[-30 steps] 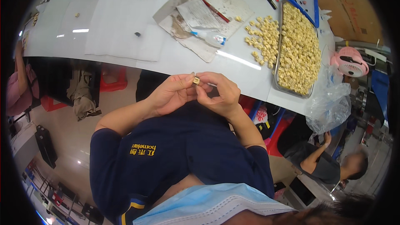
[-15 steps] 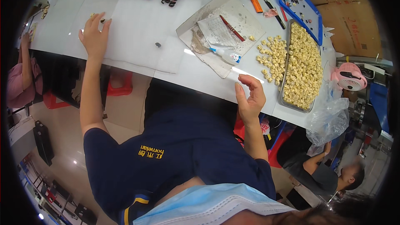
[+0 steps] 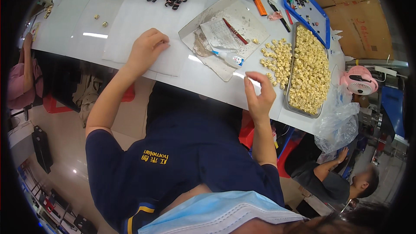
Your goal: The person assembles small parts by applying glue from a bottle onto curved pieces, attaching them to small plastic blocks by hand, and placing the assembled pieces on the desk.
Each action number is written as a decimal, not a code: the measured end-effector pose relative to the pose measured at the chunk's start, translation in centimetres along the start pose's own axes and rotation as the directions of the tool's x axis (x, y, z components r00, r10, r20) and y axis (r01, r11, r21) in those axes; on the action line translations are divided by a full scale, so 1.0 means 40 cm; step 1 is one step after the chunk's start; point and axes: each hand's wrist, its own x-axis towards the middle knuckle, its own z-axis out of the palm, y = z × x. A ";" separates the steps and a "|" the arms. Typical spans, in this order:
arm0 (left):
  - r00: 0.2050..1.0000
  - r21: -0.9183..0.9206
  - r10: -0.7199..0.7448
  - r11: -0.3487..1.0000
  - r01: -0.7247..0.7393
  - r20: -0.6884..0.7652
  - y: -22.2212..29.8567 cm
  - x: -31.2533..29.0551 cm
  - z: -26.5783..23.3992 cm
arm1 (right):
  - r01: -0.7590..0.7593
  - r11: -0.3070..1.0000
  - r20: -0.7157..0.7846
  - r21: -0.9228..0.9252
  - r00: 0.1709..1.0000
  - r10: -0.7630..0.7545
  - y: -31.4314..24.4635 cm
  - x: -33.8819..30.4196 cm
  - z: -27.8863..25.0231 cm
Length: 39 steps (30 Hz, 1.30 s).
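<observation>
Curling over the white sheet (image 3: 130, 19) on the bench (image 3: 84, 45), left hand (image 3: 148, 51) has thumb and forefinger brought together at the tips; can't tell if a small piece is pinched there or if they touch the sheet. Right hand (image 3: 261, 97) sits at the bench's front edge, thumb and forefinger spread, nothing visible between; the hand is just below the loose yellow pieces (image 3: 276, 58), so seemingly placed for short access. Main pile of yellow pieces (image 3: 310, 71) fills the rectangular tray (image 3: 302, 112) on the right; its walls likely stop small parts rolling off. Two single yellow pieces (image 3: 105, 24) lie apart at left, perhaps for spacing. Dark curved pieces (image 3: 174, 0) are heaped at the far side of the white sheet, probably grouped by kind. Bottle (image 3: 232, 60), blue-tipped, lies on its side on the stained cardboard (image 3: 255, 25), which likely shields the bench from drips; red tool (image 3: 235, 31) and paper (image 3: 211, 32) rest there too. Blue tray (image 3: 328, 26) behind corrals mixed bits. Orange lighter (image 3: 259, 6) and black pen (image 3: 279, 16) lie off to the side, seemingly clear of both hands.
</observation>
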 end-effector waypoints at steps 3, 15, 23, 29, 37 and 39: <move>0.991 -0.012 -0.082 0.997 0.081 -0.109 0.025 -0.013 -0.001 | -0.047 0.996 -0.027 -0.079 0.999 0.045 0.045 0.050 0.001; 0.946 -0.607 -0.298 0.778 0.164 -0.126 0.095 -0.114 0.100 | 0.071 0.980 0.093 -0.186 0.994 -0.055 0.033 0.043 0.075; 0.847 -0.829 -0.274 0.215 0.515 0.455 0.256 -0.194 0.195 | 0.092 0.984 0.265 -0.155 0.963 -0.049 0.038 0.004 0.088; 0.802 -0.827 -0.258 0.019 0.562 0.539 0.264 -0.196 0.202 | -0.554 0.566 0.341 0.610 0.829 0.443 0.005 -0.088 0.009; 0.800 -0.829 -0.245 -0.035 0.558 0.548 0.276 -0.194 0.202 | -0.390 0.747 0.219 0.539 0.921 0.323 -0.018 -0.142 -0.069; 0.779 -0.816 -0.264 -0.060 0.575 0.568 0.274 -0.193 0.198 | -0.389 0.767 0.206 0.510 0.921 0.330 -0.020 -0.142 -0.069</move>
